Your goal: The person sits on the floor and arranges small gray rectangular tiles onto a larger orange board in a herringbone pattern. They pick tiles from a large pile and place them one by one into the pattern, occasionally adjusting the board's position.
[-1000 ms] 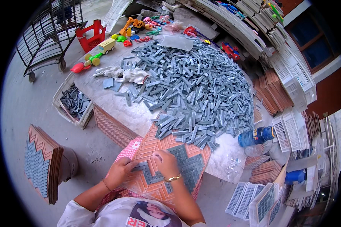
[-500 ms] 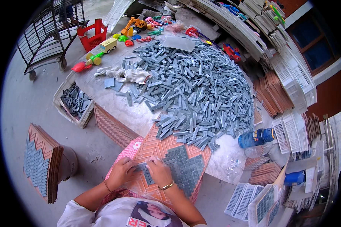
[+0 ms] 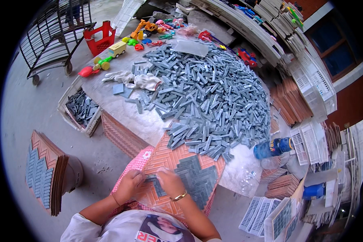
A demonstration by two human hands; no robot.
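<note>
An orange board (image 3: pixel 165 151) with a herringbone pattern of slots rests slanted on my lap, against the table. Grey strip tiles (image 3: pixel 195 173) fill its right part in a zigzag. Over the board's left part, a small grey strip tile (image 3: pixel 151 177) shows between my hands. My left hand (image 3: pixel 130 183) is closed, its fingertips at the tile's left end. My right hand (image 3: pixel 170 182), with a bracelet at the wrist, is closed with bent fingers at the other end. The fingers partly hide the tile. Just beyond the board lies a big heap of loose grey strip tiles (image 3: pixel 213 97).
White gloves (image 3: pixel 143 81) and toys (image 3: pixel 117 49) lie left of the heap. A crate of dark pieces (image 3: pixel 62 105) stands at the table's left. Stacked boards (image 3: pixel 56 173) are at lower left. A blue bottle (image 3: pixel 270 148) and white baskets (image 3: pixel 256 211) stand right.
The right hand has shifted very slightly, and a bit more of the grey tiles below it shows. The left hand stays in nearly the same place. The view has moved a little.
</note>
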